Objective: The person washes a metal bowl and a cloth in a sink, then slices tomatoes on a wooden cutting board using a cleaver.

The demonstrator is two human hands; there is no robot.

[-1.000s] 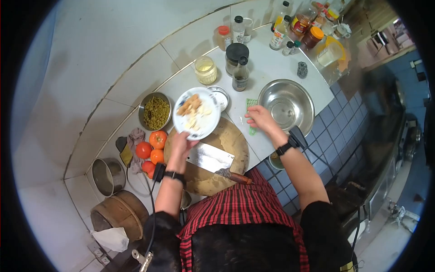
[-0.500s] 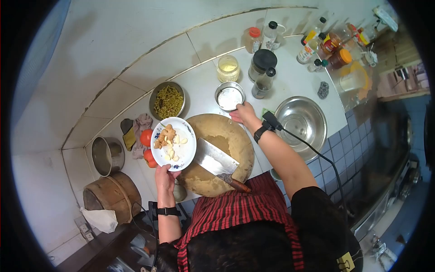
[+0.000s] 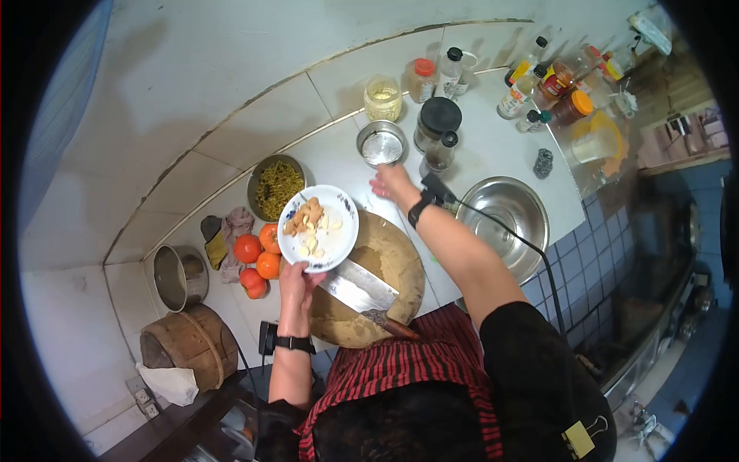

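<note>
My left hand [image 3: 296, 286] grips the near rim of a white plate with a blue pattern [image 3: 344, 248]. Knobs of ginger [image 3: 305, 215] and several garlic cloves [image 3: 318, 242] lie on the plate, which I hold above the left part of a round wooden chopping board [image 3: 404, 269]. A cleaver [image 3: 362, 289] rests on the board, its wooden handle toward me. My right hand [image 3: 392, 183] is empty, fingers apart and slightly blurred, just on the near side of a small metal bowl [image 3: 381, 144].
Several tomatoes [image 3: 247, 249] sit left of the plate. Behind it stands a bowl of chopped greens [image 3: 279, 187]. A glass jar [image 3: 382, 98], a black-lidded jar [image 3: 437, 123] and bottles line the back. A large steel basin [image 3: 508, 223] is at right, a pot [image 3: 181, 277] at left.
My right hand has come off the small metal bowl and moved left. The plate has shifted right over the board, uncovering more tomatoes. The whole view has also shifted slightly.
</note>
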